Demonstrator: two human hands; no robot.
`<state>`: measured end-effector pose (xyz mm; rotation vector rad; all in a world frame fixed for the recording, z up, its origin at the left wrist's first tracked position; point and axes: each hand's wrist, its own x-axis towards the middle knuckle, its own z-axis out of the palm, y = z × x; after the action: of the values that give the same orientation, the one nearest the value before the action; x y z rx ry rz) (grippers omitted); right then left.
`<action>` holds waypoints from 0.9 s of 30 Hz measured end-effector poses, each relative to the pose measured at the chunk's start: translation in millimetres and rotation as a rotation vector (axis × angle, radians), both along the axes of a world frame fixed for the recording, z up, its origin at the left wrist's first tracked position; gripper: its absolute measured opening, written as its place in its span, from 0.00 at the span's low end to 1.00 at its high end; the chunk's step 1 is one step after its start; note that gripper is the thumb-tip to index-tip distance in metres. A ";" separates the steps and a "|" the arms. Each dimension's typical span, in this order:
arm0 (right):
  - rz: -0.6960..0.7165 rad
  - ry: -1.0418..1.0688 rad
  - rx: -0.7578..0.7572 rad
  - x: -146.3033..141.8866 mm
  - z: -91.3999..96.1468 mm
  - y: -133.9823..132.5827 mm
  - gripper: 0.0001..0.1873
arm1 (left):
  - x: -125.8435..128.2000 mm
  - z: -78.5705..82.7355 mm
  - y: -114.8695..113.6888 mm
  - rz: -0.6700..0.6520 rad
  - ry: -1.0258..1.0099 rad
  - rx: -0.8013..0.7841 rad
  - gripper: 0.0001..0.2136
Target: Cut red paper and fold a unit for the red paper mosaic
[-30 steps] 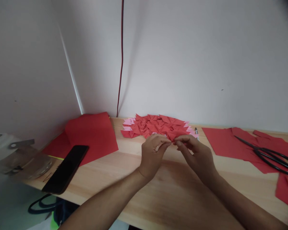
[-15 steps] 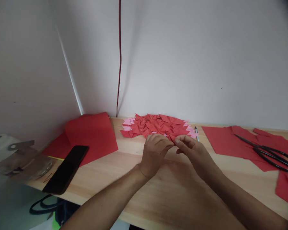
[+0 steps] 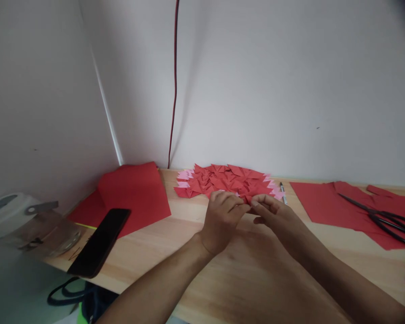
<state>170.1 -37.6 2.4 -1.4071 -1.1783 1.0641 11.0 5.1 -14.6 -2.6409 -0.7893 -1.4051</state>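
Note:
Both hands meet above the middle of the wooden table [image 3: 195, 238]. Between their fingertips is a small folded piece of red paper [image 3: 247, 199], mostly hidden by the fingers. My left hand [image 3: 222, 220] is closed in a pinch on its left side. From the right, my right hand [image 3: 273, 211] pinches it with thumb and forefinger, the other fingers curled. Just behind the hands lies a pile of folded red paper pieces [image 3: 222, 177], with pink folded pieces [image 3: 185, 174] at its left and right ends.
Red paper sheets [image 3: 138, 193] lie at the left, partly under a black phone [image 3: 101, 243]. A clear container with a white lid [image 3: 50, 229] stands left. Right are more red sheets [image 3: 317, 198], black-handled scissors [image 3: 378, 216] and a pen [image 3: 283, 192]. A cord [image 3: 174, 90] hangs along the wall.
The view has shifted slightly left, so everything appears a little further right and lower. Both hands keep their pinch on the red paper, with only slight finger movement.

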 end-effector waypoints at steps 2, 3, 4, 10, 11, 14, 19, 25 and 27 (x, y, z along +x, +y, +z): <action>-0.003 0.030 -0.014 0.6 -0.9 -0.3 0.17 | 1.0 -0.6 -0.2 -0.018 0.006 0.006 0.08; -0.004 0.036 -0.018 1.3 -1.5 -0.6 0.17 | 1.6 -0.7 -0.3 -0.027 0.006 -0.007 0.08; -0.004 0.036 -0.019 2.2 -2.6 -1.1 0.17 | 2.1 -0.8 -0.5 -0.034 0.003 -0.030 0.08; -0.020 0.090 -0.056 4.4 -15.4 -3.9 0.19 | 2.0 -0.7 -0.2 -0.067 -0.096 -0.235 0.08; -0.020 0.097 -0.051 4.4 -16.4 -4.4 0.19 | 1.7 -0.8 0.0 -0.069 -0.106 -0.245 0.08; -0.039 0.029 0.000 6.1 -14.8 -5.8 0.18 | 0.7 -1.3 0.6 -0.061 -0.091 -0.174 0.07; -0.035 -0.096 0.033 9.4 -13.1 -7.9 0.18 | -1.2 -0.8 0.4 -0.058 -0.012 -0.022 0.06; 0.008 0.114 -0.038 6.3 -24.2 -7.7 0.18 | 1.1 0.6 -2.9 -0.091 0.072 0.055 0.06; 0.001 0.141 -0.049 6.3 -24.0 -7.4 0.19 | 2.8 -0.7 -3.4 -0.106 0.063 0.013 0.06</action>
<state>176.5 -45.0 -21.7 -1.3456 -1.0574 1.1804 13.7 1.7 -15.3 -2.7388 -0.6404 -1.3374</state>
